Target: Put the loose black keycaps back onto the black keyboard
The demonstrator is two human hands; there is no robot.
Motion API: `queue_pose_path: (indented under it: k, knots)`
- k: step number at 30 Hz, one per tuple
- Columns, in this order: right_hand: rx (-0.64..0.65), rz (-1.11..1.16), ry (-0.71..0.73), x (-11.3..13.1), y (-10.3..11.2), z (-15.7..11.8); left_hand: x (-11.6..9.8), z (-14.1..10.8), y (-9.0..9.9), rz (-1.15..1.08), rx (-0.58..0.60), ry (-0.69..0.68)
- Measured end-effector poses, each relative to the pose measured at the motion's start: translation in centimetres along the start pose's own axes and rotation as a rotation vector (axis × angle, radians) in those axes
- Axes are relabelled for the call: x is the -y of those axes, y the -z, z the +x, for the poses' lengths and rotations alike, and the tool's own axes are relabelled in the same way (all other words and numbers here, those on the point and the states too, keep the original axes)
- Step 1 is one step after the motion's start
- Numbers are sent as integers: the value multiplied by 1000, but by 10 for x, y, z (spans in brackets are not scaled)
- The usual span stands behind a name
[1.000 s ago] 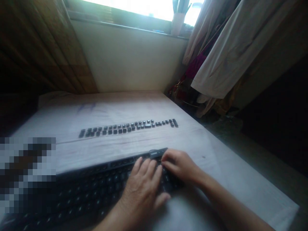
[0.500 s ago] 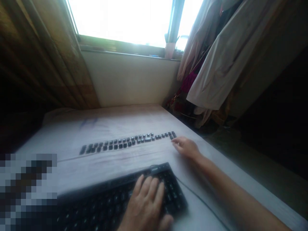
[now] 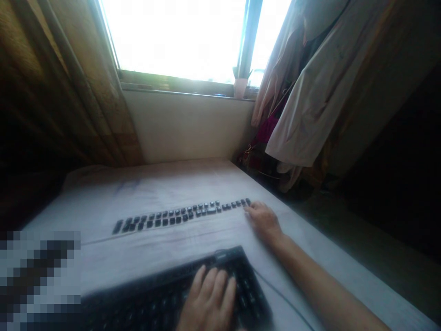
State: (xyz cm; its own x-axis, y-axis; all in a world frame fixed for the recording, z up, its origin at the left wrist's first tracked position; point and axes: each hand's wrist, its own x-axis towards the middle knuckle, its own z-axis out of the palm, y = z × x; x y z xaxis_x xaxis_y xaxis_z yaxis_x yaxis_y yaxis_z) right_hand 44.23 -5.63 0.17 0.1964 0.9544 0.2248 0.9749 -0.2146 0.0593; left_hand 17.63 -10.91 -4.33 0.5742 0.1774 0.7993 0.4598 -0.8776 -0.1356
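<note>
A black keyboard lies at the front of the white-covered surface, blurred at its near side. My left hand rests flat on its right part, fingers stretched out and slightly apart, palm down. Farther back, loose black keycaps are laid out in two long rows. At the right end of these rows is my right hand, its thumb and fingertips pinched together on a small keycap that they mostly cover.
The keyboard's cable runs toward the lower right. Clothes hang at the right beside the bed-like surface. A window with a potted plant stands behind, and a curtain hangs left. A pixelated patch hides the lower left.
The view has tilted up slightly, so everything sits lower in the picture. My right hand has closed in over the keycap at the row's end; my left hand stays on the keyboard.
</note>
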Motion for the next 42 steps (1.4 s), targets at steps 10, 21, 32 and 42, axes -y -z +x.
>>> queue_pose_path:
  k: [10,21,32,42]
  knots:
    - [-5,19,-37,0,-4,8,0,-5,-4,5,-20,14]
    - [80,259,-10,7,13,-6,7,15,27,21,218,-118]
    - [129,539,-84,4,14,-1,-2,14,33,-65,333,-1]
    - [312,1019,113,19,44,-82,-5,17,35,-93,354,30]
